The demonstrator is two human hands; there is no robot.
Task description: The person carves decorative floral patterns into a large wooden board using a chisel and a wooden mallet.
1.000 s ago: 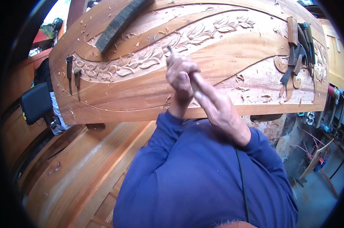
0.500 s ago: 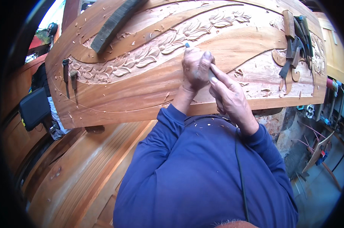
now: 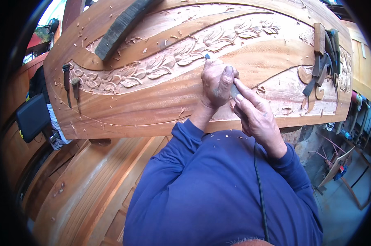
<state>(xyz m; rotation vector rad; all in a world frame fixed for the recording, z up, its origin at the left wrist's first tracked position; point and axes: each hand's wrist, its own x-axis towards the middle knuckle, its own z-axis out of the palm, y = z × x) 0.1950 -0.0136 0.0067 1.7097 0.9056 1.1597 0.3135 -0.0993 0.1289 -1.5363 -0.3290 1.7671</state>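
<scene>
Biggest thing here is the wooden panel [image 3: 152,104], spread out under and ahead of the left grip [image 3: 218,82] and right grip [image 3: 257,115]. The carved leaf band [image 3: 185,53] runs across it, just beyond the left grip. There's a dark block [image 3: 124,30] up and to the left, well apart from both grips, and a bunch of tools [image 3: 319,41] off to their right. Left grip's wrapped snugly round a carving tool [image 3: 234,91]; right grip, just behind and to the right, pinches its rear end. The bluish tip pokes out past the left grip, by the leaves; can't tell if it's touching wood. Two slim tools [image 3: 67,82] lie well left of the grips. Tiny shavings [image 3: 261,89] are scattered around.
</scene>
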